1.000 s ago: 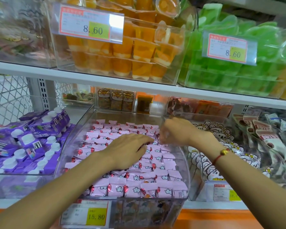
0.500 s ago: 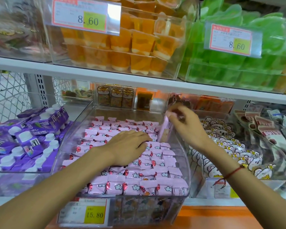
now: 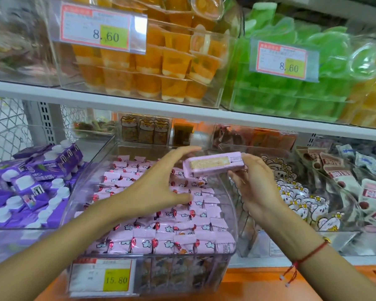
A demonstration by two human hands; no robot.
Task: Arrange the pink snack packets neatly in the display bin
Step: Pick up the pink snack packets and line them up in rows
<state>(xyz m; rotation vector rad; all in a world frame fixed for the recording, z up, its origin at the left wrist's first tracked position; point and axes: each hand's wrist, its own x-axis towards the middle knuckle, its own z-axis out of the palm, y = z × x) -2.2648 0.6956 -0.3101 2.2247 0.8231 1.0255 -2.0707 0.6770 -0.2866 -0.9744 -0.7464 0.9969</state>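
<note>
Held above the clear display bin, toward its 1 o'clock corner: one pink snack packet, lying level, pinched at its right end in the grip of the right hand. At the packet's 9 o'clock, just short of touching: left hand, grip wide, fingers spread over rows of pink packets filling the bin. At the bin's 9 o'clock, purple cartons; at 3 o'clock, bear-print bags.
</note>
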